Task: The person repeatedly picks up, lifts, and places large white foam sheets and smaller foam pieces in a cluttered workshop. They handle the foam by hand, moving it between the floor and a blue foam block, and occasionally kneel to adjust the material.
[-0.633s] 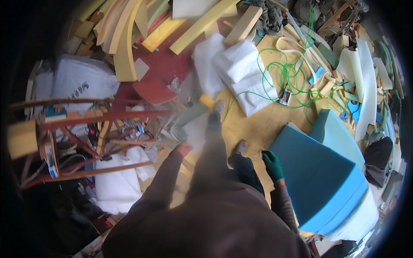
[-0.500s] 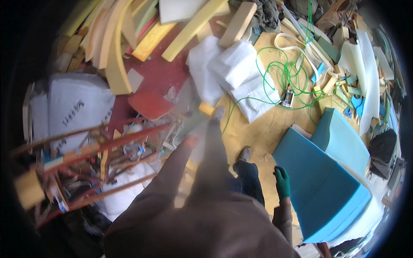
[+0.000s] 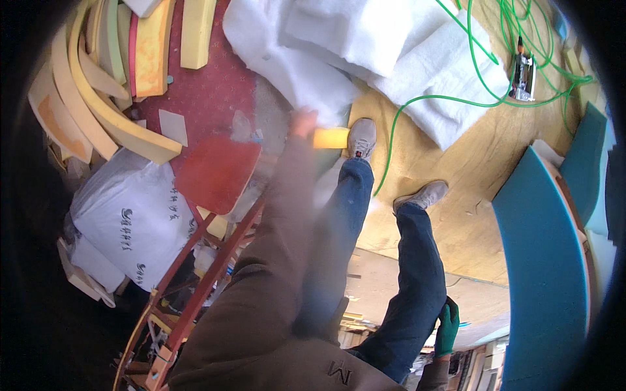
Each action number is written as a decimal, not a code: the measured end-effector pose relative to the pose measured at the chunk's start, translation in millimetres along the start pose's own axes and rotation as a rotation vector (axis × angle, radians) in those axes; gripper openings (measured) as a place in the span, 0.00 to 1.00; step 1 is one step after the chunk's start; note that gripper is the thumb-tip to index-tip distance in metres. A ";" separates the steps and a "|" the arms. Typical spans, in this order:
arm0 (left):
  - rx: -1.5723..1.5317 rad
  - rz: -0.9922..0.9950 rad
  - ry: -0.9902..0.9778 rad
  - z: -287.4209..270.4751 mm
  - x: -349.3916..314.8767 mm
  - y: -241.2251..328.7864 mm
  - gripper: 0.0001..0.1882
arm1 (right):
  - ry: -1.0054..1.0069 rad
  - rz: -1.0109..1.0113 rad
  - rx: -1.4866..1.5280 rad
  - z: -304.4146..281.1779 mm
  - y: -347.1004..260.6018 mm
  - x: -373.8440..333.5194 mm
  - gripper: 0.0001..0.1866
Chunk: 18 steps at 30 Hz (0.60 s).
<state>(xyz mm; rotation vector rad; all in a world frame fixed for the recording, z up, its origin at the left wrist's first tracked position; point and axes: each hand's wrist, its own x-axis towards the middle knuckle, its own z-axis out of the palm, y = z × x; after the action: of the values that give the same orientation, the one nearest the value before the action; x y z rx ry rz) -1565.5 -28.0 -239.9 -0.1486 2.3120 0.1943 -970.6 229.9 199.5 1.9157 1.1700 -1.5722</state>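
My bare left hand (image 3: 303, 122) is stretched forward, its fingers smeared by motion. It is at the near edge of white fluffy batting (image 3: 287, 72), and I cannot tell whether it touches it. Right beside the hand, against my shoe, a yellow foam block (image 3: 331, 138) lies on the floor. My right hand (image 3: 447, 329), in a green glove with dark fingertips, hangs low beside my right leg. Its fingers look loosely extended, partly turned from view, and nothing shows in them.
A green hose (image 3: 424, 98) loops across the floor to a metal tool (image 3: 523, 77). Blue foam slabs (image 3: 544, 260) stand at right. A red board (image 3: 218, 173), a red frame (image 3: 208, 287), a wrapped white bundle (image 3: 134, 218) and curved foam strips (image 3: 117, 124) crowd the left.
The view has swung and come closer to the batting and my feet. My left hand has reached forward, from behind the yellow block to beside it. My right hand remains low by my leg.
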 end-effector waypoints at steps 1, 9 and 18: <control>-0.052 0.037 -0.022 -4.3 9.8 -11.2 0.36 | 0.006 0.002 -0.006 5.3 1.0 -0.2 0.20; -0.997 0.168 0.704 -314.9 -98.6 17.8 0.15 | 0.024 0.029 0.170 -3.7 -13.9 -40.0 0.18; -1.290 1.360 0.105 -668.5 -483.3 231.5 0.25 | -0.234 -0.714 0.246 52.7 -259.2 -121.4 0.37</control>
<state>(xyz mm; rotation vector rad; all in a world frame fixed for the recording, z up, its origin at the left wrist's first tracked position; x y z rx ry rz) -1755.3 96.8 586.2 0.8061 1.6070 2.2869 -1211.2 296.2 349.2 1.4448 1.7293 -2.3187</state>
